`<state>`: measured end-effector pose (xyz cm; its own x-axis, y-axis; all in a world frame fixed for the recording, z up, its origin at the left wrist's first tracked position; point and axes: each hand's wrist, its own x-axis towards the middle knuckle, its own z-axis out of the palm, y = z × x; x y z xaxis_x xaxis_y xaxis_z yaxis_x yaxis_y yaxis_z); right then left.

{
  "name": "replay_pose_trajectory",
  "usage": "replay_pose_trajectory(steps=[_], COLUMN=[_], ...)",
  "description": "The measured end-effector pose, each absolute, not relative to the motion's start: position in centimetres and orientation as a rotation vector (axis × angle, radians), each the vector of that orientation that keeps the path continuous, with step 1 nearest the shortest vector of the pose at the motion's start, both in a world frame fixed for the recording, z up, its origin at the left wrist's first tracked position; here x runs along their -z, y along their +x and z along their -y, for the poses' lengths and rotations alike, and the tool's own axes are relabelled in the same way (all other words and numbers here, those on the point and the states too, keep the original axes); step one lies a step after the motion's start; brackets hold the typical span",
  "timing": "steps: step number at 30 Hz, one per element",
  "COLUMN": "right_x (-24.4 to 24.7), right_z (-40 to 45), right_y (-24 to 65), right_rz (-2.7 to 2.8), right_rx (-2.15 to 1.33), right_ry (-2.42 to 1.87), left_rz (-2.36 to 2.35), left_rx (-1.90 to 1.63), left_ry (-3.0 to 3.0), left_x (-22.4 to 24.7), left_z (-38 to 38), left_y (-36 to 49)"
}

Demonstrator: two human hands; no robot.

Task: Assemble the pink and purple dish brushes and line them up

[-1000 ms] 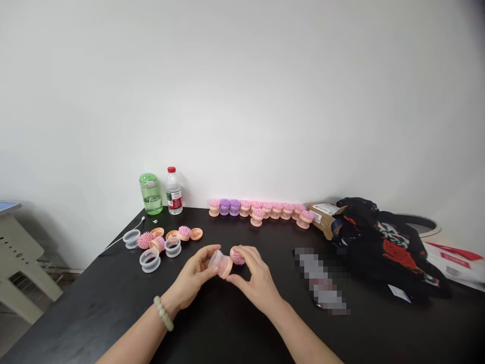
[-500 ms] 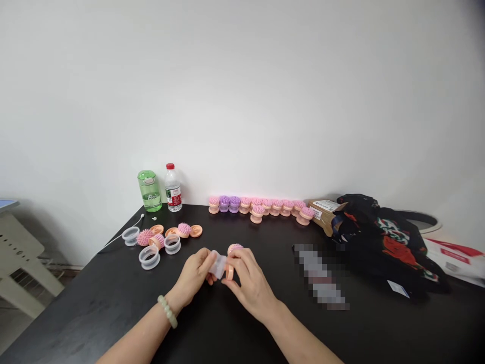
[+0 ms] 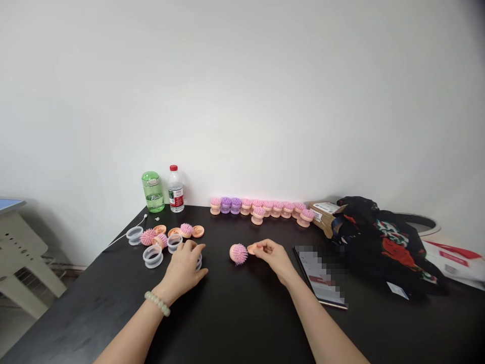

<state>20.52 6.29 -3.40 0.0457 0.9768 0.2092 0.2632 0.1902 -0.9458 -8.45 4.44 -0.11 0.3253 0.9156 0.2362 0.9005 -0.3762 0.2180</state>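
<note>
My left hand (image 3: pixel 184 265) hovers at the table's left-middle, fingers apart. A clear plastic ring (image 3: pixel 199 262) shows between its fingers and thumb, mostly hidden by the hand. Between thumb and fingertips of my right hand (image 3: pixel 276 258) is a small orange cap (image 3: pixel 252 248). Just left of that cap a pink bristle brush head (image 3: pixel 239 254) lies tilted on the black table, bristles facing right. Left of my left hand are more clear rings (image 3: pixel 152 257), pink bristle heads (image 3: pixel 147 236) and orange caps (image 3: pixel 198 231).
Along the wall stands a row of finished-looking pink brushes (image 3: pixel 277 208) and two purple ones (image 3: pixel 226 205). A green bottle (image 3: pixel 153 192) and a water bottle (image 3: pixel 176 189) stand at back left. To the right lie a tablet (image 3: pixel 320 278), a cardboard box (image 3: pixel 324 217) and a dark bag (image 3: pixel 373 253).
My hands have parted. The clear ring went left with my left hand, the bristle head now lies on the table, and my right hand moved right with the orange cap.
</note>
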Motion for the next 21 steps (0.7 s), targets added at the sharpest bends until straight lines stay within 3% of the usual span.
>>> replay_pose_trajectory(steps=[11, 18, 21], right_x=[3.7, 3.3, 3.2], right_z=[-5.7, -7.0, -8.3], right_y=[13.9, 7.6, 5.3], right_rz=[1.953, 2.277, 2.321], right_rx=[-0.626, -0.519, -0.512], right_ry=[-1.298, -1.492, -1.543], left_rz=[-1.65, -2.214, -2.369], left_rx=[-0.505, -0.569, -0.406], left_ry=[2.742, 2.476, 2.259], left_x=[0.9, -1.9, -3.1], left_z=[-3.5, -3.2, -3.2], left_y=[-6.4, -8.5, -10.3])
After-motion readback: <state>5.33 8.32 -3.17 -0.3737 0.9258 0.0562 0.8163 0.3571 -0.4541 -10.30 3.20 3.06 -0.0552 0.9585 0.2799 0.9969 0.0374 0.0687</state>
